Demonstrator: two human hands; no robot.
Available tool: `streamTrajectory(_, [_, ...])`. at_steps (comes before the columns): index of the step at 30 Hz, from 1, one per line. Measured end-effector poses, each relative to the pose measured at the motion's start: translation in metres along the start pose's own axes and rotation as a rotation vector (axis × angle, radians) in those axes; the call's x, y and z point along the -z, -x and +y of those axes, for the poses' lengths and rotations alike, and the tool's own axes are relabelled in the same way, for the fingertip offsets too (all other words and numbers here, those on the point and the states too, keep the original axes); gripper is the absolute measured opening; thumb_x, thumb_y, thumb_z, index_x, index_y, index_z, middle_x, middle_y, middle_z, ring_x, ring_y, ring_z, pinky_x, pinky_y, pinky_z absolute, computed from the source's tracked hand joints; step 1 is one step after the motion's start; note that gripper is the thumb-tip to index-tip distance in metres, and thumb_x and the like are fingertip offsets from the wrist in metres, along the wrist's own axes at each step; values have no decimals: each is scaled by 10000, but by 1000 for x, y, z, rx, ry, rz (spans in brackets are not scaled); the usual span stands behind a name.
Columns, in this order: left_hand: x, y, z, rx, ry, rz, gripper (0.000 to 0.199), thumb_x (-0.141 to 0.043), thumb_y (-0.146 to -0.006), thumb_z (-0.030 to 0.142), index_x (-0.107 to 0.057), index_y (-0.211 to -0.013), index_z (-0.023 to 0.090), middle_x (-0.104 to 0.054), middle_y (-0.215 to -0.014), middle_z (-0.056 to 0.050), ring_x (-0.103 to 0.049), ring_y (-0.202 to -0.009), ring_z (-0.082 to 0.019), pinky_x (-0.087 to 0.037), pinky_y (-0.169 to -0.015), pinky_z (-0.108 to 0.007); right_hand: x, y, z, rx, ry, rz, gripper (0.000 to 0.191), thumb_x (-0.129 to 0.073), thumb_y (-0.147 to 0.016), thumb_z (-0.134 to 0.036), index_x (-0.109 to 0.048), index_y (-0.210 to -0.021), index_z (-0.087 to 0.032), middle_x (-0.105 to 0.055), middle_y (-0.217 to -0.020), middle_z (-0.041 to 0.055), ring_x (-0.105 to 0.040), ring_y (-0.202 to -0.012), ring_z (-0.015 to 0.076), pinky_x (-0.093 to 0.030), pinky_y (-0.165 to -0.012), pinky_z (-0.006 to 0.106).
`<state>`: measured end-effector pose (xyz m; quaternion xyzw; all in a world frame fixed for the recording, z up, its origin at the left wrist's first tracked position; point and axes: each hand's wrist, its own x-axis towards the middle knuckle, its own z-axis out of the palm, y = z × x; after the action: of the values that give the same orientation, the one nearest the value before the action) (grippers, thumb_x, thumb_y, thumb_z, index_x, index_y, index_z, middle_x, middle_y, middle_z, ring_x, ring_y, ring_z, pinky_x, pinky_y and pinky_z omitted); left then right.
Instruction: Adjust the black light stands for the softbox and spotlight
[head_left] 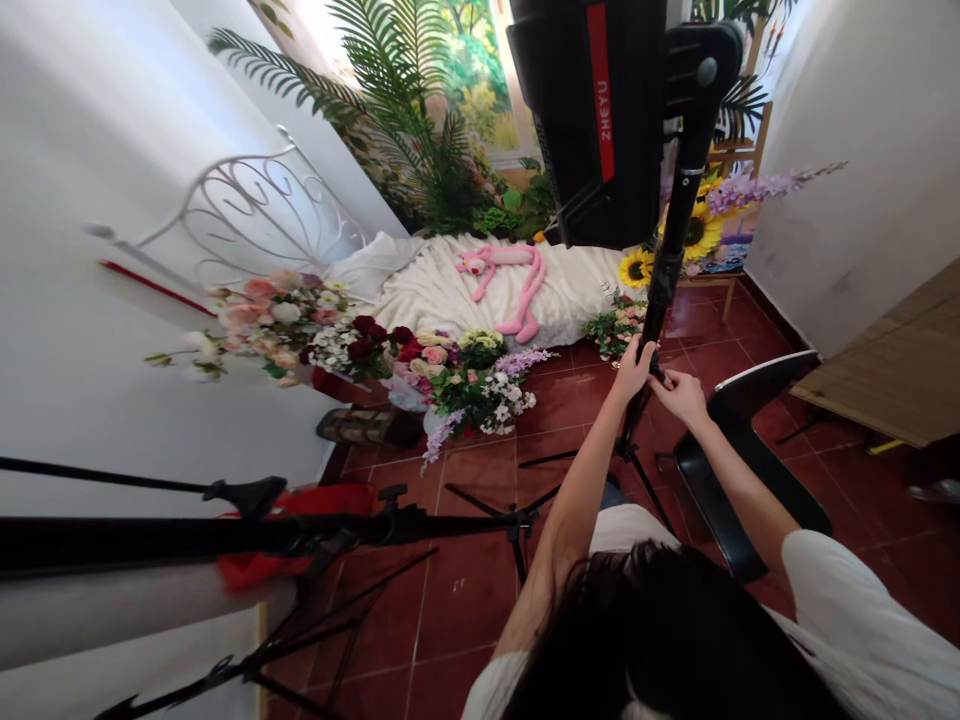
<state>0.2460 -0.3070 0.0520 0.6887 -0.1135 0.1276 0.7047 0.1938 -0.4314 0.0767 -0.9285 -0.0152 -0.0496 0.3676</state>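
A tall black light stand [661, 285] rises in front of me, with a black studio light [574, 130] bearing a red stripe and the word ZHEYU at its top. Wrapped round the pole at about mid-height is my left hand [634, 372]. Just to its right, my right hand [681, 398] is closed on a small black knob [655, 365] on the stand's side. My fingers partly hide the knob. The stand's legs [637, 465] spread on the floor below.
A black chair [742, 470] is close on the right, beside a wooden table [892, 350]. Another black stand [360, 530] crosses the left. Ahead, a pink plush toy [510, 275] lies on a white-draped bed [427, 290], with artificial flowers [442, 365] in front.
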Motion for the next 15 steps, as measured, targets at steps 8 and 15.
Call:
streamTrajectory(8, [0, 0, -4, 21, 17, 0, 563, -433, -926, 690, -595, -1066, 170, -675, -1015, -92, -639, -984, -189, -493, -974, -342, 19, -24, -14, 70, 345, -238, 490, -453, -902, -589, -548, -592, -222, -657, -692, 90, -614, -699, 220, -261, -587, 292])
streamTrajectory(15, [-1, 0, -6, 8, 31, 11, 586, -433, -901, 732, -580, -1035, 181, -662, -997, -80, -626, -967, -184, -489, -976, -345, 20, -33, -6, 120, 227, -334, 558, -456, -911, -646, -460, -558, -213, -574, -613, 44, -504, -595, 160, -254, -571, 282])
